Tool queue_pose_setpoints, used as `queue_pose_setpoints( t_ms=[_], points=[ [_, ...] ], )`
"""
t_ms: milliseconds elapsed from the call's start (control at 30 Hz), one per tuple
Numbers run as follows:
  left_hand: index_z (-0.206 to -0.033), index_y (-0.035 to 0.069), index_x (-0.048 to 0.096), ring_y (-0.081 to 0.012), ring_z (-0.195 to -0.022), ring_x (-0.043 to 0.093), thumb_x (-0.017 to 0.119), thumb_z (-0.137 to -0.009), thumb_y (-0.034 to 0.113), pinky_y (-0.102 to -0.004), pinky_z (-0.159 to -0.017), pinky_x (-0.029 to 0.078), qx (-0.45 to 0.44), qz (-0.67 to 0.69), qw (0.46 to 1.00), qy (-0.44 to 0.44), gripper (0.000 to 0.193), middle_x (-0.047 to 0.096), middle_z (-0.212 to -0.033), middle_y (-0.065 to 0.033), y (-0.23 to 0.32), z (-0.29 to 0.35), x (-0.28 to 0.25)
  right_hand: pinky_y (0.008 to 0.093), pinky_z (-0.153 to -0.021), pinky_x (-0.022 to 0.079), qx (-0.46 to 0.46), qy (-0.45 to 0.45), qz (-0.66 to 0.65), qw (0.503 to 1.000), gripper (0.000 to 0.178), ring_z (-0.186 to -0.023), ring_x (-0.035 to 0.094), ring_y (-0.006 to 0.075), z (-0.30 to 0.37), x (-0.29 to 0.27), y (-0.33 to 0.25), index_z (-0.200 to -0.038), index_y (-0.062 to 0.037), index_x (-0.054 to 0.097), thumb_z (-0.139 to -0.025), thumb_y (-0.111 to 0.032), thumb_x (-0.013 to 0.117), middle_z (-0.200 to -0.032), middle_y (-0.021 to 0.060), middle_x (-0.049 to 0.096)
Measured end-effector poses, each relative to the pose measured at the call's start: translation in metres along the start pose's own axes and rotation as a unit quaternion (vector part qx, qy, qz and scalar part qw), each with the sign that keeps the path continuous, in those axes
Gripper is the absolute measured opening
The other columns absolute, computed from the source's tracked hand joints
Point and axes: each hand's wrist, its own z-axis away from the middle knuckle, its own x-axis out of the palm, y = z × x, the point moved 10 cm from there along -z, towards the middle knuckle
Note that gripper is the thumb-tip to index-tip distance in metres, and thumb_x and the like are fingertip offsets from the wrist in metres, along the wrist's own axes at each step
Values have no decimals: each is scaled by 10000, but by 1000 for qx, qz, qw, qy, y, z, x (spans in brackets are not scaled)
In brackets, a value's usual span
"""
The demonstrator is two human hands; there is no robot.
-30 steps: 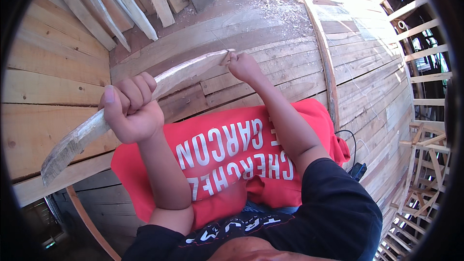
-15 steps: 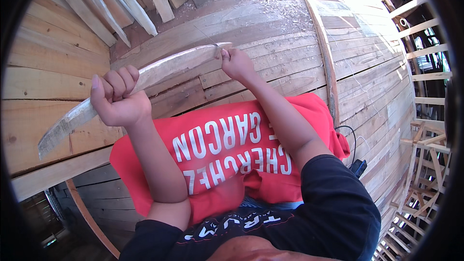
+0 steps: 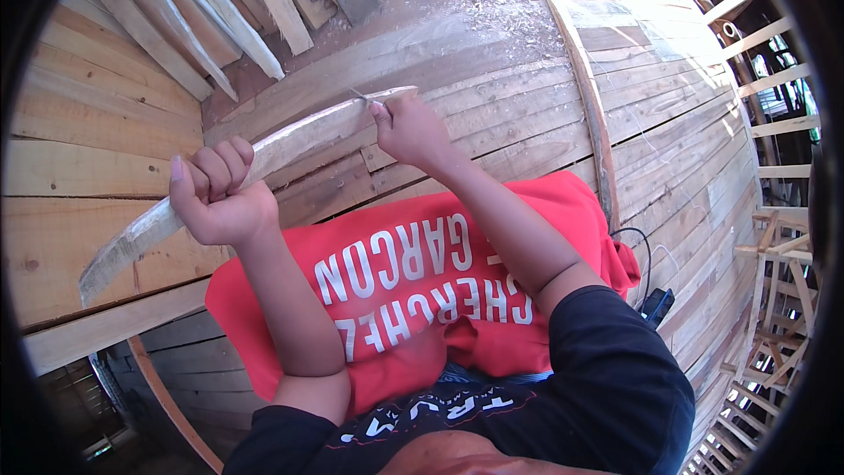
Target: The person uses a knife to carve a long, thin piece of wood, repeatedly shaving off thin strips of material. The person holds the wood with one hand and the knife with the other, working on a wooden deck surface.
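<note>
A long, curved piece of pale wood [image 3: 308,127] slants across the space above my lap, its broad end low on the left and its narrow tip at the upper right. Around its left part, the fingers of my left hand [image 3: 224,189] are wrapped. Close to the narrow end, my right hand [image 3: 413,134] is closed with its thumb pointing left. From beside that thumb a thin, dark, blade-like tool [image 3: 361,98] sticks out against the wood. Its handle is hidden in the fist, so its exact kind cannot be made out.
A red cloth [image 3: 413,255] with white lettering covers my lap. Wooden boards [image 3: 264,22] lean at the upper left. Wood shavings [image 3: 501,18] litter the plank floor [image 3: 519,114], which a raised batten [image 3: 576,62] crosses. A black device with a cable [image 3: 657,306] lies at the right.
My right hand has slid left along the wood, away from its narrow tip, taking the thin tool with it. My left hand keeps its grip; the wood sits slightly lower and further right.
</note>
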Motion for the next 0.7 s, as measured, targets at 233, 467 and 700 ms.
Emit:
queue_pose_setpoints(
  t_ms=[233, 467, 700],
  points=[
    [-607, 168, 134, -111, -475, 85, 448, -946, 209, -306, -499, 187, -7, 1, 1000, -2, 464, 136, -496, 29, 0, 0, -3, 548, -821, 493, 5, -30, 17, 999, 500, -932, 633, 467, -1, 2, 1, -860, 25, 683, -998, -373, 414, -917, 315, 655],
    [-607, 169, 137, -110, -475, 90, 439, -951, 205, -309, -499, 187, -6, -8, 1000, 13, 459, 142, -494, 32, 2, 0, 3, 550, -708, 493, 3, 46, 30, 998, 500, -755, 628, 480, -13, 1, 19, -788, 27, 647, -995, -379, 442, -753, 277, 641],
    [-596, 178, 131, -117, -498, 93, 446, -948, 217, -314, -532, 193, -24, 1, 1000, -14, 474, 130, -504, 35, 1, 6, 11, 543, -731, 507, 24, 9, 89, 996, 489, -817, 658, 451, -17, -4, 39, -860, 20, 673, -1000, -367, 409, -813, 272, 665]
  ],
)
